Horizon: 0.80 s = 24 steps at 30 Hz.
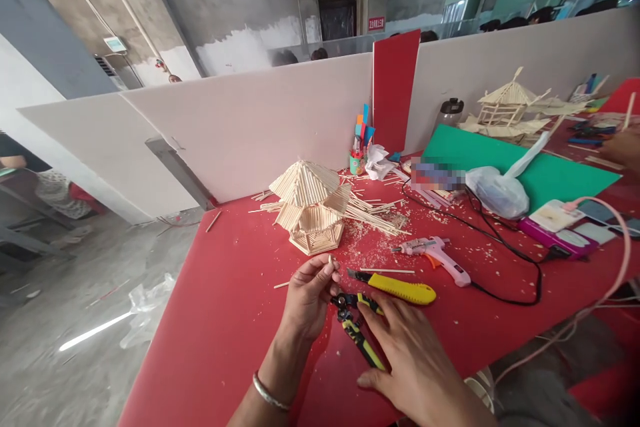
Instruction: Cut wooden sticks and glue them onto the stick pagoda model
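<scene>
My left hand (pixel 310 297) is closed in a pinch on a short piece of wooden stick (pixel 330 259), held just in front of a small pavilion model (pixel 313 210) built of wooden sticks. My right hand (pixel 407 357) lies with its fingers stretched out over black-and-yellow pliers (pixel 356 328) on the red table (pixel 225 320). A yellow utility knife (pixel 400 288) rests just beyond the pliers. A white and pink glue gun (pixel 436 255) with a black cord lies to the right of the model.
Loose sticks (pixel 373 213) and shavings are scattered behind the model. A cup of coloured tools (pixel 357 157) stands by the white partition (pixel 240 127). A green sheet (pixel 525 170), a plastic bag (pixel 497 190), a second stick model (pixel 507 107) and another person's hand (pixel 623 147) are at the right.
</scene>
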Tool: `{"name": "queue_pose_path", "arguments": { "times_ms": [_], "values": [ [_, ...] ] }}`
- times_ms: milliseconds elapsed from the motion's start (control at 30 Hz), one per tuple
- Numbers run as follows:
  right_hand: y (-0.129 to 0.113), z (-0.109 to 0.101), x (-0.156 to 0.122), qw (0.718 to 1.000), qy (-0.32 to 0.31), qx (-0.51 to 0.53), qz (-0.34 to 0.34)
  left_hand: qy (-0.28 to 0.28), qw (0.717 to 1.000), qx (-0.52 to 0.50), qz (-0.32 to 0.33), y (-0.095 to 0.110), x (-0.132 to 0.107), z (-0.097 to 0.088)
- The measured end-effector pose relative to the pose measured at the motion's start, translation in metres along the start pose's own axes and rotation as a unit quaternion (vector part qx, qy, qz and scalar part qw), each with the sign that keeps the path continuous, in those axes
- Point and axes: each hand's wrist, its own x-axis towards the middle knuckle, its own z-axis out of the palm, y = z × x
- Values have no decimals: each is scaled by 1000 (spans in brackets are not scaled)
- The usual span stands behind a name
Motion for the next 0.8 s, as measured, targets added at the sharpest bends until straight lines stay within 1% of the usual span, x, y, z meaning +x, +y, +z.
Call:
{"name": "queue_pose_path", "arguments": {
  "times_ms": [100, 200, 267, 333, 400, 467, 533, 600, 700, 800],
  "values": [
    [3, 6, -3, 1000, -8, -15, 1, 3, 1000, -14, -1, 2, 0, 0],
    [6, 9, -3, 1000, -2, -22, -10, 15, 999, -32, 4, 7, -1, 0],
    [5, 11, -2, 999, 16, -27, -20, 30, 998, -46, 17, 10, -1, -1],
    [1, 8, 0, 998, 50, -28, -33, 49, 996, -61, 31, 13, 0, -2],
    [-7, 0, 6, 994, 92, -18, -55, 69, 994, -74, 38, 16, 3, -3],
    [-18, -14, 16, 989, 124, 10, -82, 86, 992, -85, 39, 17, 6, -3],
    [-28, -30, 27, 985, 127, 54, -103, 96, 990, -97, 35, 19, 9, -2],
    [-34, -43, 38, 983, 135, 65, -103, 100, 989, -107, 31, 22, 11, 0],
    [-29, -51, 45, 986, 133, 46, -85, 100, 989, -107, 29, 24, 11, 2],
    [-12, -48, 39, 993, 111, 16, -37, 89, 992, -90, 23, 20, 6, 2]
  ]
}}
